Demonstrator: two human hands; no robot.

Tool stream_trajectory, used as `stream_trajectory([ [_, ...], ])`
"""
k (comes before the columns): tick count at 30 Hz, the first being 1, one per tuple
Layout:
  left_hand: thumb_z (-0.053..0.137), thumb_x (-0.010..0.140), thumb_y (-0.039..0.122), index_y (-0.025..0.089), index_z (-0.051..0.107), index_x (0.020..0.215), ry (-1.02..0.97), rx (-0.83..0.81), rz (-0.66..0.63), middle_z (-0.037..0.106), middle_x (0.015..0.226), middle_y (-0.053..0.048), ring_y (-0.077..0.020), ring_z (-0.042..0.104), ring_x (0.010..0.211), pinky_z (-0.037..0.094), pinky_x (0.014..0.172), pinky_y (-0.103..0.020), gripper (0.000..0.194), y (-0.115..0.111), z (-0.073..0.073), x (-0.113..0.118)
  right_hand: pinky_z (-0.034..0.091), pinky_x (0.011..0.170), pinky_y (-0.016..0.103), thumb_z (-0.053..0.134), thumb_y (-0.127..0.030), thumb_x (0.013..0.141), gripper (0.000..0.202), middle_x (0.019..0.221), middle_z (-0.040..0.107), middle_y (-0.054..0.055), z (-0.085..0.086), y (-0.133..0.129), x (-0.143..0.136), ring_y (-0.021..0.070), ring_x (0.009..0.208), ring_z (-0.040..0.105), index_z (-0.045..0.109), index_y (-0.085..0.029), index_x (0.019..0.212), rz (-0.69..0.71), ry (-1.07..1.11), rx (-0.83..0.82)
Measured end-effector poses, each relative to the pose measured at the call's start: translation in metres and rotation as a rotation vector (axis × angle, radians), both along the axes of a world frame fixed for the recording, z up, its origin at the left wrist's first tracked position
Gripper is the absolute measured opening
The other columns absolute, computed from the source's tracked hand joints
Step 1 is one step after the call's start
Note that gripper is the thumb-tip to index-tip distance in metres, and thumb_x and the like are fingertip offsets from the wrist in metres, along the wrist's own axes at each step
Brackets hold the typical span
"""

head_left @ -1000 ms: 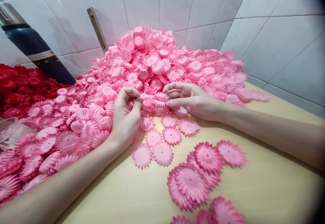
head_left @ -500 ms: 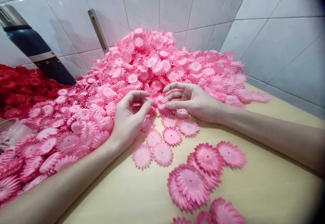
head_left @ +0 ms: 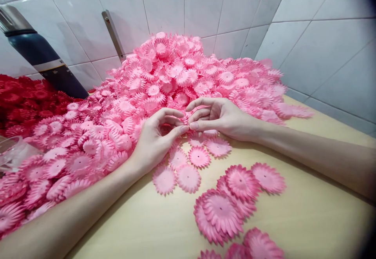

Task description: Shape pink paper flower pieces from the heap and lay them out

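Observation:
Over the front of a heap of pink paper-like petal discs (head_left: 176, 69), my left hand (head_left: 157, 137) and my right hand (head_left: 227, 118) meet, thumb tips touching or almost so. Each hand has its fingers curled toward the thumb in a loose pinch; whatever sits between the fingertips is too small or hidden to make out. Just below them on the table lie several loose discs, among them a darker-edged one (head_left: 199, 157) with a small centre hole and a pale one (head_left: 188, 178).
Darker pink discs (head_left: 222, 212) lie stacked and overlapping on the pale yellow table (head_left: 141, 220) at the front. A dark blue bottle (head_left: 48, 59) stands at the left behind a red petal pile (head_left: 23, 102). A clear plastic container (head_left: 14, 153) is at the left edge. Tiled walls rise behind.
My left hand has moved right, up to the fingertips of my right hand. My right hand has barely shifted, its fingers curling slightly. The discs on the table look unmoved.

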State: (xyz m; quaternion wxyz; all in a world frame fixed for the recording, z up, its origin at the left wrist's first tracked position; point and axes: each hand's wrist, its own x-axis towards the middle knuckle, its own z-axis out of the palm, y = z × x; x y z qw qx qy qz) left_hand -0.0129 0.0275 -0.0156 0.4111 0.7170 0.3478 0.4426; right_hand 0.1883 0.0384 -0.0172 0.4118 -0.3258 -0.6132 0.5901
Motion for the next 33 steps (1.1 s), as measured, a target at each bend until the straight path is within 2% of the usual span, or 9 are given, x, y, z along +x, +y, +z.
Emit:
stream_trajectory([
  [7, 0.072, 0.078, 0.022, 0.017, 0.062, 0.095, -0.038, -0.059, -0.005, 0.067, 0.086, -0.001, -0.0129, 0.064, 0.083, 0.051, 0.074, -0.023, 0.02, 0.0006, -0.0004, -0.0004, 0.052, 0.065, 0.02, 0.08, -0.016, 0.071, 0.034, 0.082, 0.071, 0.0, -0.0016, 0.0014, 0.0011, 0.0112, 0.076, 0.067, 0.063, -0.018, 0.101, -0.004, 0.012, -0.011],
  [21, 0.078, 0.071, 0.021, 0.017, 0.062, 0.092, -0.11, -0.15, 0.039, 0.069, 0.077, -0.001, -0.0144, 0.067, 0.078, 0.053, 0.073, -0.024, 0.026, -0.0016, 0.0027, 0.0022, 0.053, 0.071, 0.024, 0.08, -0.019, 0.071, 0.034, 0.084, 0.072, 0.001, -0.0053, 0.0032, 0.0016, 0.0134, 0.08, 0.068, 0.064, -0.019, 0.101, -0.013, 0.021, 0.025],
  [33, 0.078, 0.071, 0.021, 0.016, 0.063, 0.087, -0.111, -0.156, 0.037, 0.068, 0.076, -0.001, -0.0129, 0.066, 0.077, 0.053, 0.072, -0.022, 0.022, -0.0012, 0.0028, 0.0019, 0.053, 0.071, 0.027, 0.08, -0.023, 0.072, 0.034, 0.082, 0.071, 0.002, -0.004, 0.0029, 0.0022, 0.0149, 0.078, 0.068, 0.064, -0.018, 0.101, -0.022, 0.001, 0.043],
])
